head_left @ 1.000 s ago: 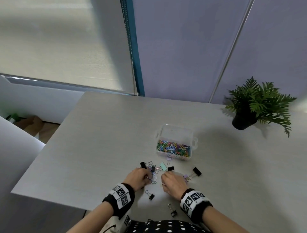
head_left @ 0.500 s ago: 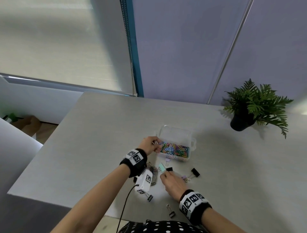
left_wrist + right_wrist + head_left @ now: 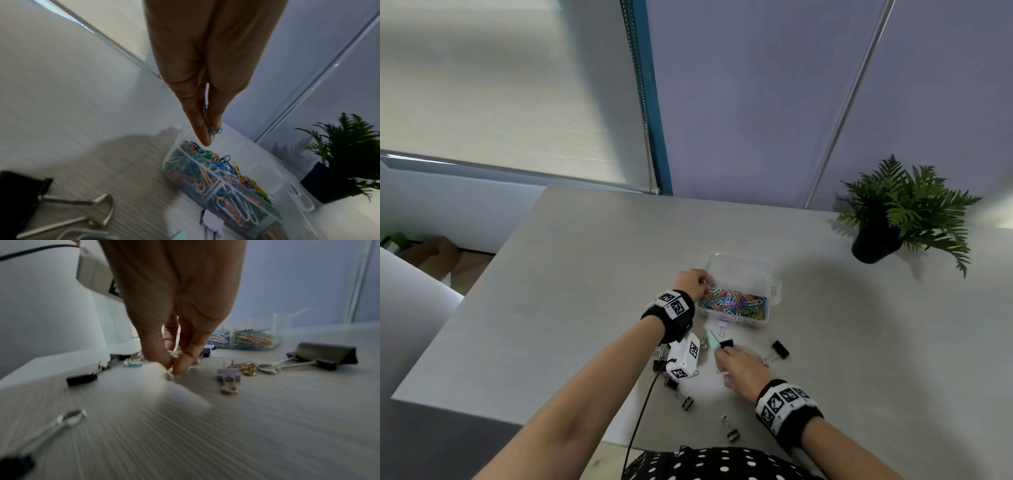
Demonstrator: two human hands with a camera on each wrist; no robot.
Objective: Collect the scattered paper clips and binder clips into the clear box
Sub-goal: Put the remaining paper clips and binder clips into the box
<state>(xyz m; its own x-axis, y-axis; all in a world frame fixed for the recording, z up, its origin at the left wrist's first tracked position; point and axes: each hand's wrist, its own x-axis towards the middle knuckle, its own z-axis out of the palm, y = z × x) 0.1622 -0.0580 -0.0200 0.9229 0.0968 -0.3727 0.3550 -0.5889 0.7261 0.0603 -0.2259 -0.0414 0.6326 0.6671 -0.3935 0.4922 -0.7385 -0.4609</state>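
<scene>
The clear box (image 3: 770, 274) stands mid-table with coloured paper clips (image 3: 736, 303) filling its near half. My left hand (image 3: 703, 285) hovers over the box's left rim and pinches a few paper clips (image 3: 213, 129) between thumb and fingers. My right hand (image 3: 722, 363) is down on the table in front of the box, and its fingertips (image 3: 180, 365) pinch a small, blurred paper clip. Scattered around it lie black binder clips (image 3: 779, 350), a mint one (image 3: 711, 339) and a purple one (image 3: 228, 378).
A potted plant (image 3: 893, 219) stands at the table's far right. More black binder clips (image 3: 732, 433) lie close to the table's near edge. The white wrist camera (image 3: 685, 356) and its cable hang over the clips on the left.
My left hand rose from the pile of clips with paper clips in it and moved to the box's left rim. My right hand stayed low on the table among the clips.
</scene>
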